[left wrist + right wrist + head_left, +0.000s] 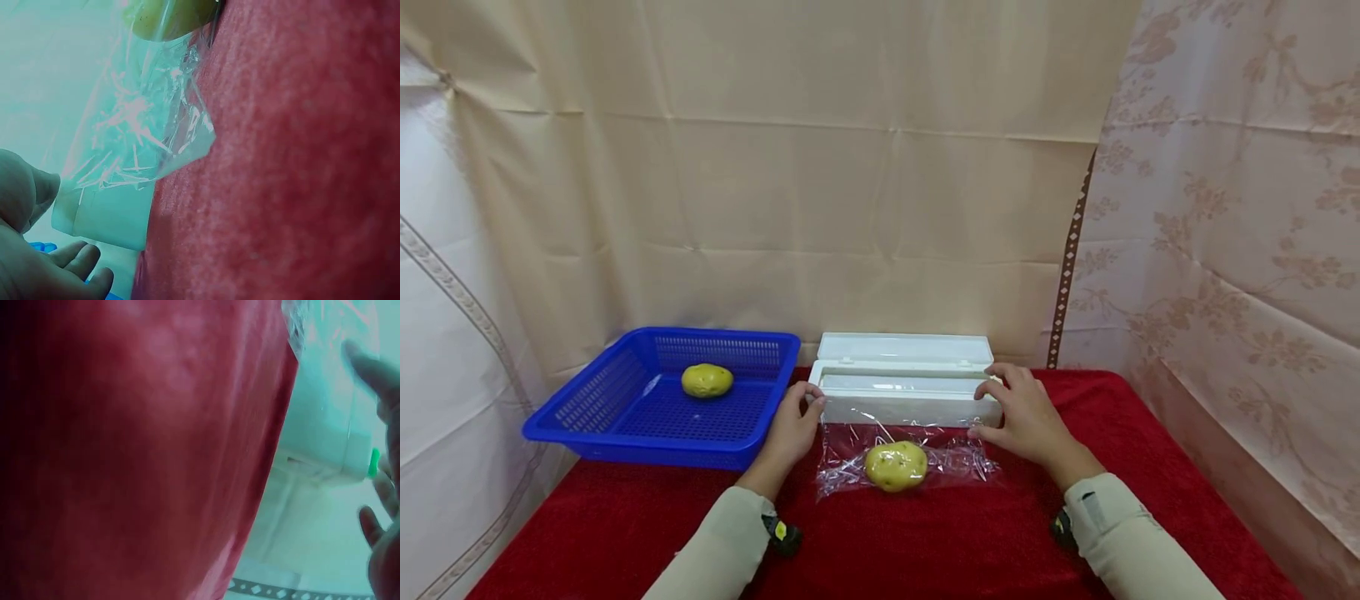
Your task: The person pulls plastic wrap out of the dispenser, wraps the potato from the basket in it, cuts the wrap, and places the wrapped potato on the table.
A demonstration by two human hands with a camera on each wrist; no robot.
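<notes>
A white cling film box (910, 408) lies lengthwise on the red cloth with its clear lid (906, 347) raised. Clear cling film (955, 465) hangs forward from the box, and a yellow potato (896, 466) lies at the film, which looks creased around it. At the box's left end is my left hand (792, 427), fingers loosely bent; its thumb (47, 187) is at the film's edge, and whether it touches is unclear. My right hand (1028, 417) spreads thumb and fingers around the box's right end, with nothing visibly pinched.
To the left stands a blue plastic basket (658, 440) with another potato (707, 381) inside. A red cloth (925, 550) covers the table. Beige curtain (850, 183) hangs close behind the box, and patterned curtain (1247, 250) on the right.
</notes>
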